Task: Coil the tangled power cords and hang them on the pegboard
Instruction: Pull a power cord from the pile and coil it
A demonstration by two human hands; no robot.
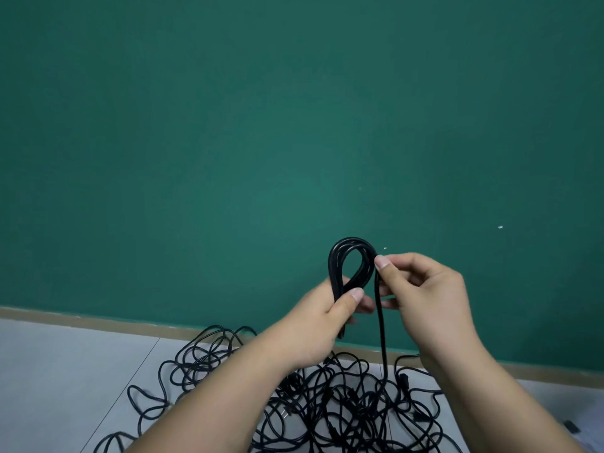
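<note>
we note our left hand (322,317) gripping the black coil (351,256), right hand (425,289) pinching its cord (382,338) above the floor tangle (327,403).

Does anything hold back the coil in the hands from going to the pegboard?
Yes: one strand runs from the coil down into the tangled pile on the floor. No pegboard is in view.

Tangled cords (327,397) crowd the floor (65,361) below.

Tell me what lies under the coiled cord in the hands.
Below the coiled cord: a tangled pile of black power cords on the grey floor, one strand hanging into it from the right hand. Both forearms cover part of it.
</note>
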